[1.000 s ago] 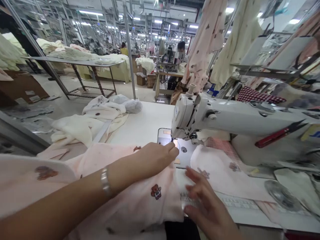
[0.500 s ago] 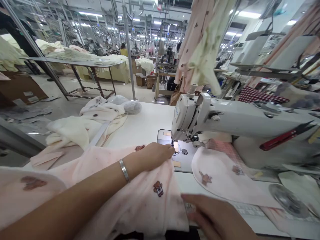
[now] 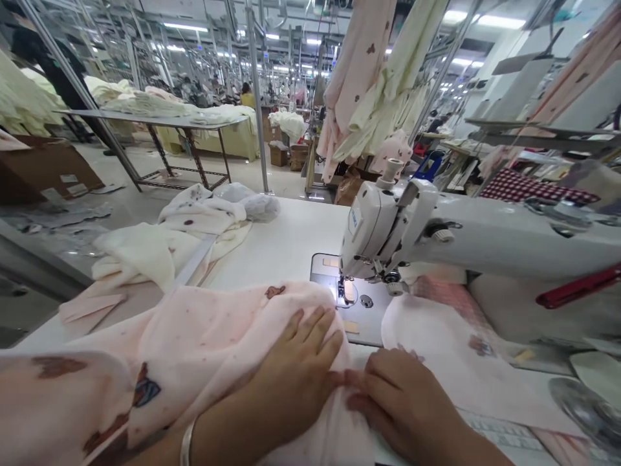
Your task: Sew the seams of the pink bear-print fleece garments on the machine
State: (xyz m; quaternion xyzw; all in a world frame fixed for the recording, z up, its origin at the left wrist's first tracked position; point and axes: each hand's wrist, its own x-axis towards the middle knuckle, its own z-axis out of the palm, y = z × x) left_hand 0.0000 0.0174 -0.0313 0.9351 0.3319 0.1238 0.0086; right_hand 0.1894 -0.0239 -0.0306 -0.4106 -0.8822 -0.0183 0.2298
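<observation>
Cloth: a pink bear-print garment [image 3: 208, 343] lies bunched across the white table [image 3: 276, 246], from 6 to 9 o'clock, its far fold just short of the needle plate [image 3: 371, 320].
Left hand: the left hand [image 3: 295, 375] lies open on the cloth at 6 o'clock, fingers spread and pressing down, not pinching.
Right hand: the right hand [image 3: 402, 404] sits just beside the left at 5 o'clock, fingers curled against a fold; whether they pinch it, I cannot tell.
Handling: the cloth looks light, soft and limp, apt to slump and creep. Flat palms either side of the fold seem the surest hold.
Around: the sewing machine [image 3: 388, 226] stands at 1 o'clock, a flat pink cloth piece [image 3: 436, 356] at 3 o'clock, and a cream cloth pile [image 3: 155, 249] at 10 o'clock.
</observation>
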